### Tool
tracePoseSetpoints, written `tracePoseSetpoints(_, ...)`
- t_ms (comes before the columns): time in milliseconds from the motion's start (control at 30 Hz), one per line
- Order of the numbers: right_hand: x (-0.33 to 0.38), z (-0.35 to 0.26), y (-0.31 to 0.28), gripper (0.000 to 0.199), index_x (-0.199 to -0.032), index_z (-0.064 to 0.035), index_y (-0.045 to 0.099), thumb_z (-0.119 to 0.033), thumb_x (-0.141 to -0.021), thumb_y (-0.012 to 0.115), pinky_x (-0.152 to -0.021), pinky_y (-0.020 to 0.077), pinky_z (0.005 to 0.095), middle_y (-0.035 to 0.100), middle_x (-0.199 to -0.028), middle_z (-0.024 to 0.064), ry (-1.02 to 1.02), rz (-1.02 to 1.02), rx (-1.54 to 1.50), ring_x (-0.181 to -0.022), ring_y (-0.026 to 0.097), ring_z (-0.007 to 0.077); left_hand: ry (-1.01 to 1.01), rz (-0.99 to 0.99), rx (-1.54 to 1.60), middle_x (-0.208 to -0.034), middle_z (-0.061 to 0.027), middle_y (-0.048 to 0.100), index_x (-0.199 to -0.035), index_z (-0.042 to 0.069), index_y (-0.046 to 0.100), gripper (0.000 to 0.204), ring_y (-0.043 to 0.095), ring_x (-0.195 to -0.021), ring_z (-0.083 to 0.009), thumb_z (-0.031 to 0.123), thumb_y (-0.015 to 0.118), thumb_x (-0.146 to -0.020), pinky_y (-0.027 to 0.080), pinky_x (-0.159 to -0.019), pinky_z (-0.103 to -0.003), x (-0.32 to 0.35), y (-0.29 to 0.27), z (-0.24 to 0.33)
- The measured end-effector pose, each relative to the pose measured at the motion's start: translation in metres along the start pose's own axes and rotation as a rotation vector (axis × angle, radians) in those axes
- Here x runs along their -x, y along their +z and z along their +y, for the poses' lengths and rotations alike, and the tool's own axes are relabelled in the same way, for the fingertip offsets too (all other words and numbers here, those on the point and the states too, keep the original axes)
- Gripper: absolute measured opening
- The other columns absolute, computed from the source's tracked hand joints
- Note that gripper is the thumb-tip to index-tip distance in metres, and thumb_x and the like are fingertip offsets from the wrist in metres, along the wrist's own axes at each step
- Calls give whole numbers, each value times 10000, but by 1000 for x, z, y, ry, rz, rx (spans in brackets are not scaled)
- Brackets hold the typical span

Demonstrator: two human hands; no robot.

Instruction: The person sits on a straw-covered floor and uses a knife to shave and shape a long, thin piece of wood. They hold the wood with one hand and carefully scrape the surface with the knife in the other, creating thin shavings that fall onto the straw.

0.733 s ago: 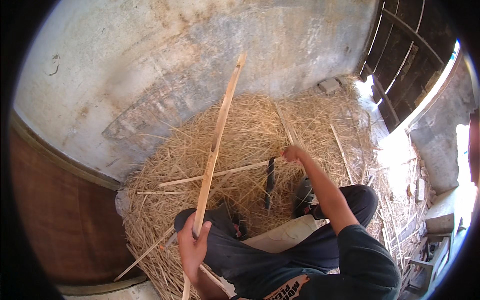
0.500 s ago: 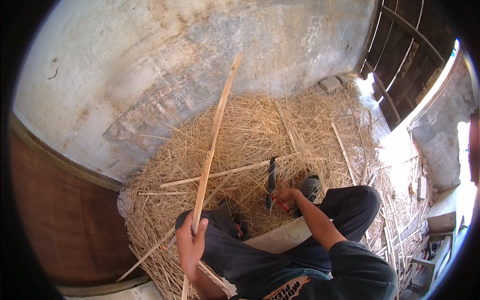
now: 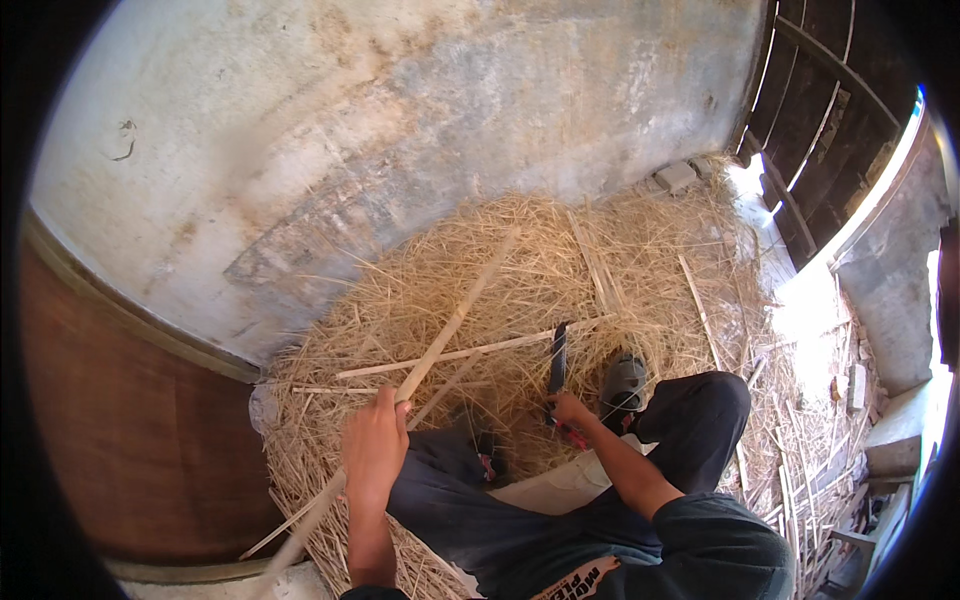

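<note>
At the left, a reddish-brown wooden panel (image 3: 140,420) adjoins the stained, pale plaster wall (image 3: 300,150). The left hand (image 3: 375,445) has its fingers clamped around a long, pale, flat wooden strip (image 3: 450,325), which slants from the blurred lower left, through the grip, to above the loose golden straw (image 3: 530,225). Beyond the hand, a thinner pale wooden stick (image 3: 500,344) lies across the straw. The right hand (image 3: 570,409) is at the lower end of a long, dark, blade-like tool (image 3: 558,358); its fingers look curled, but I cannot tell whether they close on it. Something red (image 3: 573,436) shows just below that hand. Right of the tool is a grey shoe (image 3: 626,378); farther right stands a dark slatted wooden door (image 3: 835,120).
</note>
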State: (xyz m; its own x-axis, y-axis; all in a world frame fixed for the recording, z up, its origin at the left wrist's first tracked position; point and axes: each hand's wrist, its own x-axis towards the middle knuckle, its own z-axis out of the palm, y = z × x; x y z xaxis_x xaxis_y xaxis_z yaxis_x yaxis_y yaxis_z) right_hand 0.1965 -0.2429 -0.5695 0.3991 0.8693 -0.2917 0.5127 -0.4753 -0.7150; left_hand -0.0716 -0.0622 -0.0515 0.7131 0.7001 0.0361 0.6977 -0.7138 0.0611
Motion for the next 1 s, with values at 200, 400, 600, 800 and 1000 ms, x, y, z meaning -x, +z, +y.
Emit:
tracePoseSetpoints(200, -4, -54, 20, 685, -1474, -160, 628, -344, -828, 763, -996, 550, 482, 741, -1236, 213, 258, -110, 109, -1130, 710, 388, 126, -103, -146, -850, -181, 717, -1108, 46, 641, 253, 720, -837, -408, 189, 747, -928, 540, -731, -523, -14, -37, -11)
tracePoseSetpoints(400, 0, -72, 5, 504, -1363, -170, 722, -322, -883, 749, -983, 554, 471, 773, -1141, 148, 330, -141, -31, -1073, 720, 355, 285, -120, -310, -845, -151, 731, -942, 56, 728, 127, 744, -845, -373, 74, 787, -832, 563, -796, -493, -65, -25, -17)
tracePoseSetpoints(600, 15, -91, -11, 227, -1110, -120, 796, -241, -921, 761, -851, 560, 523, 767, -1027, 127, 418, 207, 10, -899, 718, 351, 302, -2, -466, -875, -115, 739, -820, 85, 784, 78, 727, -996, -317, 12, 797, -795, 334, -1195, -554, -112, -5, 8)
tracePoseSetpoints(800, 20, -116, -41, 308, -1222, -16, 674, -179, -965, 720, -615, 546, 475, 720, -898, 152, 589, 515, -286, -705, 695, 329, 294, 237, -499, -933, -92, 714, -868, 67, 808, 118, 619, -1197, -283, -20, 790, -790, 107, -1313, -614, -134, 27, 34)
tracePoseSetpoints(1000, 10, -120, -90, 389, -1357, 34, 575, -178, -1039, 506, -524, 463, 370, 636, -840, 86, 616, 793, -1007, -563, 590, 202, 301, 390, -428, -1052, -95, 700, -897, 52, 801, 119, 541, -1307, -307, -17, 784, -802, 81, -1304, -687, -144, 41, 63)
